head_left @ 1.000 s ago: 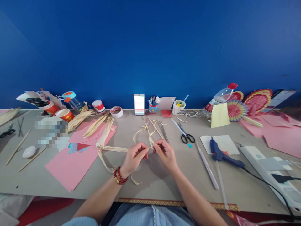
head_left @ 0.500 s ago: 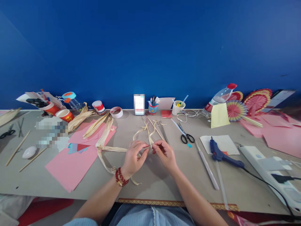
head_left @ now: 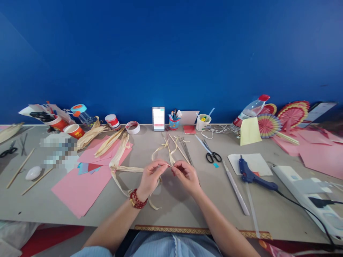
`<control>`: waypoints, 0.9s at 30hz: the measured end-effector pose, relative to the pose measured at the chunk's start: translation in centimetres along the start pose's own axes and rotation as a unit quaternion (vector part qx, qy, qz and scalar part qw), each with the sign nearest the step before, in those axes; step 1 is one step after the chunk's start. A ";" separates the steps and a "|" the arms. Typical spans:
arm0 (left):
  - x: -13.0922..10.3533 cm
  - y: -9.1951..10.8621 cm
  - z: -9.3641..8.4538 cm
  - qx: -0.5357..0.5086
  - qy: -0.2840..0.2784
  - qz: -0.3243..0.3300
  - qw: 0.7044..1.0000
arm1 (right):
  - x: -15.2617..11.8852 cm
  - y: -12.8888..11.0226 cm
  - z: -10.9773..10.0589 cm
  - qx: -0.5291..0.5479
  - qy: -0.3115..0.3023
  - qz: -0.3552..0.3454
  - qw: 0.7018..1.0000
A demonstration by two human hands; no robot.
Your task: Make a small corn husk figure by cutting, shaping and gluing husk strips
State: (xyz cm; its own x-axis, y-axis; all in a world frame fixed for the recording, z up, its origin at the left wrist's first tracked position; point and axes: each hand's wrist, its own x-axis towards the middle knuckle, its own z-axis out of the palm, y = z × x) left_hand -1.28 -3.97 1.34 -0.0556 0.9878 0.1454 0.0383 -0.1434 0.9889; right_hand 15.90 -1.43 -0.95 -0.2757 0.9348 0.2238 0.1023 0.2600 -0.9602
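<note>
Thin pale corn husk strips (head_left: 170, 155) run away from my fingertips across the middle of the table. My left hand (head_left: 152, 176), with a red bead bracelet at the wrist, pinches a strip end between thumb and index finger. Close beside it, my right hand (head_left: 187, 175) is closed in a pinch on the same husk strips. What lies exactly between the fingertips is tiny and partly hidden. To the left, a knotted husk figure (head_left: 115, 166) with long dangling strips lies partly on pink paper (head_left: 80, 189) and reaches behind my left hand.
On the right lie black-handled scissors (head_left: 213, 156), a white-handled craft knife (head_left: 237, 191), a blue glue gun (head_left: 254, 176) and a power strip (head_left: 312, 200). A tape roll (head_left: 132, 127), a phone (head_left: 158, 119) and a pen cup (head_left: 174, 123) stand at the back. Dried husks (head_left: 89, 137) lie left.
My left hand has shifted slightly left and its fingertips have drawn a little apart from the right ones. The right hand stays nearly in place, still pinching.
</note>
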 end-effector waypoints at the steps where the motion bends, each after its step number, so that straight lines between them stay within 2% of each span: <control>1: 0.0 -0.1 0.1 -0.025 0.007 -0.017 1.000 | 0.0 -0.1 0.0 -0.004 -0.007 0.001 1.000; 6: -0.2 -1.0 0.5 -0.112 0.021 -0.058 0.992 | -0.2 -0.4 0.7 -0.016 -0.042 -0.024 0.999; 11: -0.4 -1.6 1.0 -0.146 0.023 -0.081 0.986 | -0.1 -0.5 1.2 -0.051 -0.035 -0.049 0.997; 15: -0.6 -1.4 1.1 -0.141 0.002 -0.065 0.988 | -0.2 -0.3 0.7 -0.077 -0.031 -0.085 0.993; 19: -0.6 -1.5 0.9 -0.101 -0.002 -0.083 0.991 | -0.2 -0.3 0.1 -0.047 0.013 -0.097 0.994; 23: -0.6 -1.6 0.7 -0.087 -0.032 -0.088 0.992 | -0.1 -0.5 0.1 -0.044 -0.007 -0.105 0.993; 27: -0.7 -1.5 0.7 -0.083 -0.045 -0.082 0.992 | 0.0 -0.5 0.0 -0.049 -0.001 -0.112 0.993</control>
State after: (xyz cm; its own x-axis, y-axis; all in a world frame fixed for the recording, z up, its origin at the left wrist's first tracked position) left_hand -0.61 -4.37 -0.22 0.0419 0.9990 -0.0136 -0.1286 0.0189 0.9915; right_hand 15.86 -1.59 -0.47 -0.3030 0.8509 0.4291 0.1303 0.4831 -0.8658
